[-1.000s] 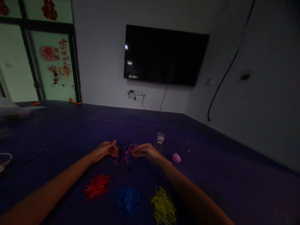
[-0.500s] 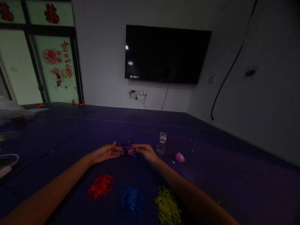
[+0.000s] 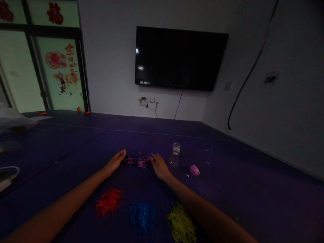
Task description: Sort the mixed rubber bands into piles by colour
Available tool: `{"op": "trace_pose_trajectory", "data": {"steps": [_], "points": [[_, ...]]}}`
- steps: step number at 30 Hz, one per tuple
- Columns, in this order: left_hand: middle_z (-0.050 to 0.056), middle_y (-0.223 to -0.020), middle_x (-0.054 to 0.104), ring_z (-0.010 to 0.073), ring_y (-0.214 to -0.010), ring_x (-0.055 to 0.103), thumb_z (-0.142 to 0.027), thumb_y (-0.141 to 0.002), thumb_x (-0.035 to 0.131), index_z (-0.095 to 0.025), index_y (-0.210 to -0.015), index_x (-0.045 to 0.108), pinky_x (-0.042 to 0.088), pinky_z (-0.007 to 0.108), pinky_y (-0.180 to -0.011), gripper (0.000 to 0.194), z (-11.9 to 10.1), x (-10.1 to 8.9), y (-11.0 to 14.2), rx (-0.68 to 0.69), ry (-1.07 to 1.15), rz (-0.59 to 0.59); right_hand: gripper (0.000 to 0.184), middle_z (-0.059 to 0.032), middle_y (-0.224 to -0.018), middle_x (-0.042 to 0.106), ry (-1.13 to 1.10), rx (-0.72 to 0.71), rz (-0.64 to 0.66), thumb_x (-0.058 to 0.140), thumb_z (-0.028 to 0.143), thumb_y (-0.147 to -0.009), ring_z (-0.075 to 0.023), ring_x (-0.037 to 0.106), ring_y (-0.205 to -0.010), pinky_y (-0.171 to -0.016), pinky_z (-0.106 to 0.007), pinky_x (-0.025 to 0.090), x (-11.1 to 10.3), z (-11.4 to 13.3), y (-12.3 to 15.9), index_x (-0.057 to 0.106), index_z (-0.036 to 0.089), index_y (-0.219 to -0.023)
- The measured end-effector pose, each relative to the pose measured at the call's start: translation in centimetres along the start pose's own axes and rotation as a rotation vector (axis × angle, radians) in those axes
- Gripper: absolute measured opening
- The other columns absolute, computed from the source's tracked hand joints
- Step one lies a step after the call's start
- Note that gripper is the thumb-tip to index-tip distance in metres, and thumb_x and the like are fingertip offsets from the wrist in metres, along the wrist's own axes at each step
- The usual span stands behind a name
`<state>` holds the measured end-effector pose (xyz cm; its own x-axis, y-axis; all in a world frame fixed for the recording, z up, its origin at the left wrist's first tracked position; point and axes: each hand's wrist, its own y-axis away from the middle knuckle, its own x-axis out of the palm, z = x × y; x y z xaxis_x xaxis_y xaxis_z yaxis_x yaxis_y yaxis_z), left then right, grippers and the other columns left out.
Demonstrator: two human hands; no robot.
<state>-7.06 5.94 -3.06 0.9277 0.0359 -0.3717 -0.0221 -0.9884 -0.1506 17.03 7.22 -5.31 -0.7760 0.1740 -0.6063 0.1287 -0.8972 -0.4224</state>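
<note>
Clock directions are taken from the loose heap of pink and dark thin strands (image 3: 138,161), with 12 pointing away from the person. That heap lies on the dark purple counter (image 3: 121,140) between the two hands. The left hand (image 3: 114,164) is at its 9 o'clock edge, its grip open, fingers extended together. The right hand (image 3: 159,166) is at 3 o'clock, its grip also open, with fingertips at the strands; whether either hand pinches any is too dark to tell.

Just past the right hand, also toward 3, a clear bottle (image 3: 174,156) stands upright, close on that side. A small pink cap-like piece (image 3: 194,170) lies beyond it, toward 4. Nearer the person are a red strand heap (image 3: 109,202) at 7, a blue strand heap (image 3: 143,218) at 6 and a yellow-green strand heap (image 3: 181,223) at 5, the last hemmed in by the right forearm. A translucent plastic bag (image 3: 15,121) lies far off toward 10. Counter surface stretches from the strands toward 12, reaching the wall (image 3: 111,84) below a black television (image 3: 179,59).
</note>
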Motion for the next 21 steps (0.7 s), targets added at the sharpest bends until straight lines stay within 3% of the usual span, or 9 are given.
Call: {"op": "trace_pose_trajectory", "data": {"steps": [3,7,12,16,21], "points": [[0.011,-0.141,0.039,0.0267,-0.129,0.036,-0.054,-0.089,0.033,-0.022,-0.133,0.041,0.035,0.042,-0.100,0.055,-0.3,0.9,0.3,0.073,-0.053,-0.017,0.037,-0.0137,-0.128,0.052,-0.049,-0.190,0.026,0.035,0.025,-0.091,-0.0208,0.043,-0.124,-0.103,-0.043,0.031,-0.7,0.0,-0.7,0.056,0.017,-0.121],[0.007,-0.141,0.040,0.0260,-0.136,0.022,-0.045,-0.088,0.042,-0.022,-0.126,0.050,0.022,0.047,-0.108,0.045,-0.3,0.9,0.4,0.419,-0.353,-0.056,0.028,-0.0105,-0.129,0.052,0.109,-0.386,0.106,0.046,0.018,-0.084,-0.0225,0.039,-0.126,-0.103,-0.044,0.031,-1.6,0.6,-0.4,0.065,0.020,-0.105],[0.003,-0.142,0.038,0.0260,-0.137,0.016,-0.033,-0.092,0.040,-0.026,-0.112,0.060,0.022,0.052,-0.107,0.029,-0.7,1.2,1.0,0.760,-0.720,0.133,0.033,-0.0070,-0.131,0.050,0.307,-0.451,0.196,0.049,0.008,-0.076,-0.0250,0.033,-0.129,-0.104,-0.047,0.028,-1.7,1.2,0.2,0.067,0.022,-0.099],[0.000,-0.147,0.031,0.0286,-0.138,0.011,-0.031,-0.092,0.041,-0.031,-0.118,0.057,0.021,0.055,-0.107,0.030,-1.0,1.7,1.4,0.799,-0.871,0.254,0.032,-0.0067,-0.129,0.052,0.337,-0.429,0.199,0.048,0.008,-0.076,-0.0249,0.033,-0.129,-0.104,-0.046,0.029,-1.7,1.2,0.1,0.067,0.021,-0.097],[0.001,-0.146,0.033,0.0298,-0.138,0.012,-0.037,-0.092,0.041,-0.029,-0.119,0.056,0.021,0.057,-0.106,0.031,-0.8,1.6,1.1,0.771,-0.911,0.239,0.022,-0.0086,-0.126,0.053,0.321,-0.407,0.186,0.049,0.014,-0.080,-0.0243,0.036,-0.127,-0.102,-0.043,0.031,-1.8,1.3,0.1,0.067,0.018,-0.091]]}}
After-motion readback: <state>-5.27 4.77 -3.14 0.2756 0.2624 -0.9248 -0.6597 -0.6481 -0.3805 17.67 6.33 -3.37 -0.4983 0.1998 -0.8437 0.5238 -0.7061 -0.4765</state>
